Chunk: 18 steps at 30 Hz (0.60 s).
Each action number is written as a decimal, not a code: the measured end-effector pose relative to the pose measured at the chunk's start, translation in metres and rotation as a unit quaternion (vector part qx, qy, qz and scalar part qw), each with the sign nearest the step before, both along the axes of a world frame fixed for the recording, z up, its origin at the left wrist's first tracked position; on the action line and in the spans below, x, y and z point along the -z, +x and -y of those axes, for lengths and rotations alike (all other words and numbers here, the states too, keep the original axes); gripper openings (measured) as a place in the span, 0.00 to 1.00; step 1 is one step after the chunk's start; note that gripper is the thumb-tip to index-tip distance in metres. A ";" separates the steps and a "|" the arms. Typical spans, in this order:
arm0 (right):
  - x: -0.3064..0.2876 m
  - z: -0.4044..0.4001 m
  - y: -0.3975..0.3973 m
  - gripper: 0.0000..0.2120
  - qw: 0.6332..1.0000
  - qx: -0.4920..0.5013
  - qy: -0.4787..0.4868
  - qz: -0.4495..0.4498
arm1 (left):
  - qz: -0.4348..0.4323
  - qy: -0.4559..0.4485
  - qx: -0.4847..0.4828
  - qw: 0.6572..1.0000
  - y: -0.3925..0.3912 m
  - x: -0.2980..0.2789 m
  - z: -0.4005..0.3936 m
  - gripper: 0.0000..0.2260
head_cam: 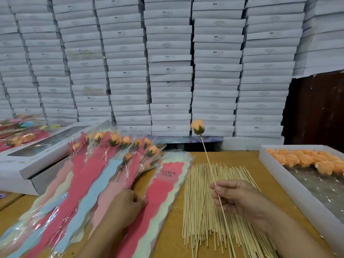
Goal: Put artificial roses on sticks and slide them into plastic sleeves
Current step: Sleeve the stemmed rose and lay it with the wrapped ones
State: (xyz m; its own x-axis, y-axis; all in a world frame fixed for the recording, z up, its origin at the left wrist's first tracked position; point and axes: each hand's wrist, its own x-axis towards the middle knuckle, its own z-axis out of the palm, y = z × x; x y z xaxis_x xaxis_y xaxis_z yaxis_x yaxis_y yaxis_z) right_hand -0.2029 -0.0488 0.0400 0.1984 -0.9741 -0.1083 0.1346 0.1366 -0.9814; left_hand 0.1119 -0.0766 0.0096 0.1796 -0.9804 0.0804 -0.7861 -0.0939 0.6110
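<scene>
My right hand (pixel 240 199) pinches a thin wooden stick (pixel 207 158) that stands nearly upright, with an orange artificial rose (pixel 197 127) on its top end. Under that hand lies a spread pile of bare sticks (pixel 201 211) on the wooden table. My left hand (pixel 126 206) rests with curled fingers on the edge of a red "LOVE YOU" plastic sleeve (pixel 163 185), which tops a stack of empty sleeves. Left of it, several sleeved roses (pixel 115 146) lie fanned out in red, pink and blue sleeves.
A white tray (pixel 279 175) of loose orange rose heads (pixel 305 159) sits at the right. Windowed gift boxes (pixel 37 155) lie at the left. A tall wall of stacked white boxes (pixel 169 71) rises behind the table.
</scene>
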 end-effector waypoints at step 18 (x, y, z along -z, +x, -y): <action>0.001 0.000 -0.001 0.06 1.000 0.003 -0.003 -0.003 | 0.002 -0.071 -0.007 0.997 -0.002 -0.006 -0.008 0.11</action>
